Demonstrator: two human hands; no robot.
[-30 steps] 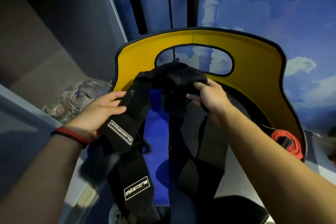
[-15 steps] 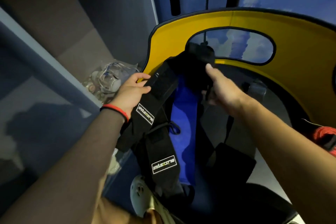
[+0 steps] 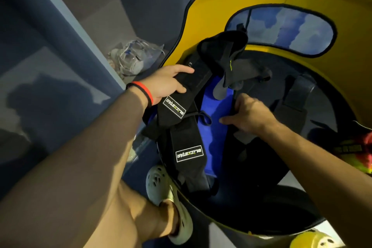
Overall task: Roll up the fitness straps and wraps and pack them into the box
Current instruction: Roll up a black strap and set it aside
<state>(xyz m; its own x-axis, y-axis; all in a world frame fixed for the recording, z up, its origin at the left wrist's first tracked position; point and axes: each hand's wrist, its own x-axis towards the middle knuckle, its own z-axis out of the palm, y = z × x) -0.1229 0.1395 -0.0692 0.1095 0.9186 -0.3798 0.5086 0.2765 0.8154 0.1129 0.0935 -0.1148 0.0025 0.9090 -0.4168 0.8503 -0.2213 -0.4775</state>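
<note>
My left hand (image 3: 169,84) grips a black wrist wrap (image 3: 173,106) with a white logo patch, held over the left rim of a round yellow-walled box (image 3: 221,6). The wrap's upper end (image 3: 223,50) lies bunched and loose against the yellow wall. A second black wrap (image 3: 189,153) with the same patch hangs below. My right hand (image 3: 251,115) is lower, inside the box. Its thumb lies on a blue band (image 3: 215,137) and its fingertips are hidden, so I cannot tell whether it holds anything. Another black strap (image 3: 298,94) lies on the box floor to the right.
A red-orange strap (image 3: 362,147) sits at the box's right edge. A crumpled clear plastic bag (image 3: 136,60) lies in the floor corner to the left. My pale sandalled foot (image 3: 169,193) stands against the box's near rim, and a yellow shoe (image 3: 314,239) shows at the bottom.
My right hand has let go of the black wrap's upper end and dropped to the blue band. The left hand keeps its grip. The view has tilted down and to the right.
</note>
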